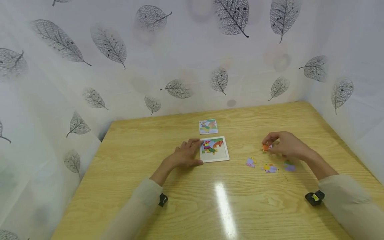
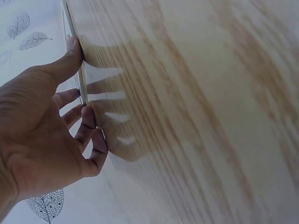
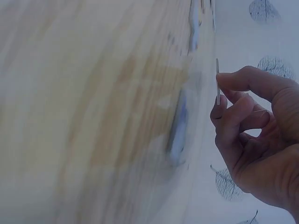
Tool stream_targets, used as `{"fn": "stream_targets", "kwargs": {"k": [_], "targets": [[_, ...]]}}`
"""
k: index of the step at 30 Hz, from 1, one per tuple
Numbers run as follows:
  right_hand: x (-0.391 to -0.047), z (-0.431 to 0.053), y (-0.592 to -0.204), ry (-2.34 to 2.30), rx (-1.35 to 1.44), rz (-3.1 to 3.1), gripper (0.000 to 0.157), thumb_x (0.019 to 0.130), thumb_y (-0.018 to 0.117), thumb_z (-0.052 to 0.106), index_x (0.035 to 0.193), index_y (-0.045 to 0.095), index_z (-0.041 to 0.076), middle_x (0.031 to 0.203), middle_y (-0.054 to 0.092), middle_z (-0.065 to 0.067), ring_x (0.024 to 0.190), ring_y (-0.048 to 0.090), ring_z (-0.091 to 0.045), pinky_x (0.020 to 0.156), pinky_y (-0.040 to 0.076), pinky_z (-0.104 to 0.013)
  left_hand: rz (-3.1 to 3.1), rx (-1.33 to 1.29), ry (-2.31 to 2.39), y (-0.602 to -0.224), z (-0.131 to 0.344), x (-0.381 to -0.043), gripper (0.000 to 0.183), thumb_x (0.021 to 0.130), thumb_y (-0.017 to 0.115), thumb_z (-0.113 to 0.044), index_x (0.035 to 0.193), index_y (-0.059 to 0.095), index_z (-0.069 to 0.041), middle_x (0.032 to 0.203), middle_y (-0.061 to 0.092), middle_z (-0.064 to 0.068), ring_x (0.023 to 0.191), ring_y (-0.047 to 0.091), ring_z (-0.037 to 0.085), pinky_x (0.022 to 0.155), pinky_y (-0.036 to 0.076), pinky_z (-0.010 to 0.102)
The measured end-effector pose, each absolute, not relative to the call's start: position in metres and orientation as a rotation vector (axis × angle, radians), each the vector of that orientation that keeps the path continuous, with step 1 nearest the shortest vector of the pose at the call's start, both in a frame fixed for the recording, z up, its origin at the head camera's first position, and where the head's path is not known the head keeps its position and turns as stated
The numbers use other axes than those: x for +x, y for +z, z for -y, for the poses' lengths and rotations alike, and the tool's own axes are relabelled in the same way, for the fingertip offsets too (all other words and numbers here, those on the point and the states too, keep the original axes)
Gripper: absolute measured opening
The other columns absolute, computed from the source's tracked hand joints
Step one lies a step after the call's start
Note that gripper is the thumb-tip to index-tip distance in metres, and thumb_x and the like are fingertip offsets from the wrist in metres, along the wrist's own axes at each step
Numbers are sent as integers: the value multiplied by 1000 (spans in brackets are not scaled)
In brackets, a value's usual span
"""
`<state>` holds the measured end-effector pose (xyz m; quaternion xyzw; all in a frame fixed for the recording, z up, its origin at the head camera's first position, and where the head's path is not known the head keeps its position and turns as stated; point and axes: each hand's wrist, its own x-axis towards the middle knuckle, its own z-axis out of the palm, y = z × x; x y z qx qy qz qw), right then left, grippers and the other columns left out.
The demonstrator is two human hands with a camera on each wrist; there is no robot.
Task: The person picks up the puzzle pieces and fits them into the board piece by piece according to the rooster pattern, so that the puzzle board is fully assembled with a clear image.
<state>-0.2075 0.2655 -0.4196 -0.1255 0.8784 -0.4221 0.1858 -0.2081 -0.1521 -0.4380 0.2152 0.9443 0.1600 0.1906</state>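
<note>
Orange piece (image 1: pixel 265 147), three o'clock of board (image 1: pixel 221 154), pinched between right hand (image 1: pixel 286 145) thumb and fingers. Left hand (image 1: pixel 186 154), loosely spread, touches board's nine-o'clock edge. Step, I judge: piece selection; next calls for carrying toward nine o'clock, matching board's bare part.

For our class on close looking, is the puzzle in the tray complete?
No, the tray shows a bare area beside and below the fitted pieces.

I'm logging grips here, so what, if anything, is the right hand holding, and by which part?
The right hand pinches an orange puzzle piece between thumb and fingertips, one end free; exactly which edge can't be told.
</note>
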Motion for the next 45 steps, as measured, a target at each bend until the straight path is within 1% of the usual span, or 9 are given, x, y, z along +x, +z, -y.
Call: {"fn": "stream_targets", "kwargs": {"k": [3, 7, 11, 19, 27, 32, 37, 42, 45], "targets": [[-210, -253, -415, -1186, -385, -2489, 27, 91, 70, 2, 119, 68, 3, 117, 60, -19, 48, 32, -9, 42, 35, -26, -2654, 599, 452, -437, 152, -208, 87, 98, 71, -43, 167, 22, -20, 170, 19, 6, 146, 31, 39, 113, 32, 64], [-214, -237, -409, -1178, -439, -2521, 26, 92, 71, 3, 118, 71, 4, 119, 61, -19, 48, 41, -10, 42, 44, -31, -2652, 595, 439, -433, 151, -206, 86, 99, 70, -42, 167, 22, -19, 170, 19, 7, 145, 32, 38, 112, 32, 64], [-218, -221, -405, -1202, -474, -2506, 26, 91, 72, 4, 118, 71, 5, 119, 60, -20, 50, 46, -12, 43, 48, -35, -2657, 597, 435, -432, 150, -205, 86, 99, 70, -41, 166, 23, -17, 170, 19, 8, 144, 32, 39, 111, 33, 63], [-227, -184, -407, -1224, -530, -2462, 27, 88, 70, 1, 115, 71, 6, 118, 61, -18, 51, 45, -12, 44, 49, -35, -2658, 600, 455, -437, 152, -207, 87, 98, 70, -44, 167, 21, -21, 171, 18, 6, 145, 31, 39, 111, 33, 63], [-232, -153, -412, -1227, -592, -2431, 27, 88, 70, -1, 114, 73, 5, 115, 64, -18, 47, 44, -11, 43, 50, -36, -2656, 602, 462, -434, 151, -205, 87, 98, 71, -44, 166, 23, -21, 170, 19, 6, 144, 32, 38, 111, 33, 62], [-235, -141, -413, -1217, -583, -2412, 28, 87, 70, -1, 114, 74, 4, 115, 67, -17, 45, 42, -9, 43, 48, -34, -2659, 612, 442, -429, 150, -203, 86, 98, 71, -43, 166, 23, -19, 170, 20, 8, 144, 33, 38, 110, 34, 61], [-237, -131, -414, -1199, -567, -2403, 29, 86, 70, -1, 113, 76, 4, 119, 67, -18, 43, 42, -9, 43, 46, -30, -2665, 616, 420, -427, 150, -204, 86, 99, 70, -43, 166, 23, -19, 171, 19, 7, 144, 34, 38, 110, 35, 61], [-238, -122, -417, -1184, -536, -2385, 29, 86, 70, -2, 113, 76, 5, 121, 69, -17, 45, 40, -8, 43, 45, -27, -2662, 615, 423, -427, 150, -203, 86, 99, 70, -43, 166, 23, -18, 170, 19, 7, 144, 34, 39, 110, 34, 63], [-239, -117, -419, -1170, -534, -2393, 28, 85, 72, -2, 112, 77, 5, 120, 70, -16, 47, 42, -9, 44, 46, -27, -2661, 616, 419, -428, 150, -204, 86, 99, 70, -42, 166, 22, -17, 170, 19, 8, 144, 34, 39, 110, 34, 64]]}}
